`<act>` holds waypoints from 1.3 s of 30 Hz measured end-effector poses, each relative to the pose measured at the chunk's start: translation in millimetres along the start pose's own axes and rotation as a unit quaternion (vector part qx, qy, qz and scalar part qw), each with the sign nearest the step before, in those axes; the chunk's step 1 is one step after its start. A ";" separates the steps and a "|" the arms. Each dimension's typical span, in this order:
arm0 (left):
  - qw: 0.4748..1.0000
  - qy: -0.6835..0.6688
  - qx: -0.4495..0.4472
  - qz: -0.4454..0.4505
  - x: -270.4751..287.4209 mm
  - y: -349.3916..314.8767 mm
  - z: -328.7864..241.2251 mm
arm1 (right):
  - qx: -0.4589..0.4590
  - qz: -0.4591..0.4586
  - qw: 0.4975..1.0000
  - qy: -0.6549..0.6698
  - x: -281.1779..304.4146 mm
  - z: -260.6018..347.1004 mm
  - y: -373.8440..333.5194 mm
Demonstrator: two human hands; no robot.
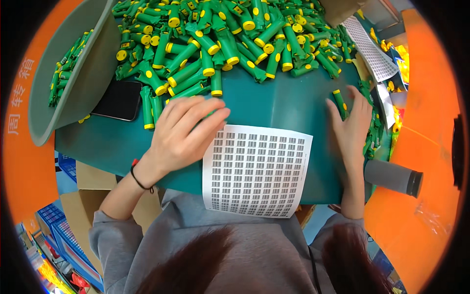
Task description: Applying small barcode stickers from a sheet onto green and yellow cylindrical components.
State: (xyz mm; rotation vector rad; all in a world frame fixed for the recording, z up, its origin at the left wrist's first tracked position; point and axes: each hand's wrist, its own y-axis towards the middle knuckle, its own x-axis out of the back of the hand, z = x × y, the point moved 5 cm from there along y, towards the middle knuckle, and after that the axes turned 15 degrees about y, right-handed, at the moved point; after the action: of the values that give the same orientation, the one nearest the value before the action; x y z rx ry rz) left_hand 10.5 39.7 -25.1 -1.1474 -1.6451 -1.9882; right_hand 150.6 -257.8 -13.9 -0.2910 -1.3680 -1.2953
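My left hand (183,130) hovers at the upper left corner of a white sheet of printed barcode labels (257,169). Its fingers are loosely bent and apart, with nothing seen in them; the thumb is hidden. Over on the right, my right hand (350,127) is slightly blurred, thumb and fingers spread. Between them shows a green tube with a yellow end (339,102); I see no firm grip on it. The label sheet lies on the green table, its lower edge hanging toward my body. A large pile of similar green tubes (225,46) spreads across the far side.
A grey-green basin (93,81) with more tubes tilts at the left, beside a black phone (118,100). At the right are a grey cylinder (391,177), green pieces and another label sheet (374,54). Orange boxes (421,220) flank the table; cardboard (95,176) stands lower left.
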 end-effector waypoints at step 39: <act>0.975 -0.117 0.165 0.092 4.1 -6.6 -2.8 | 0.039 0.266 0.873 0.407 -51.2 108.9 -21.5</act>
State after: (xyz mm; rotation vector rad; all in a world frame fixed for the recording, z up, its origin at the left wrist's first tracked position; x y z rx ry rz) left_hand 2.3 40.0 -26.6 -1.3829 -1.8213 -1.4444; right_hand 90.1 -153.7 -35.5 -0.0337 -0.5459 -0.7413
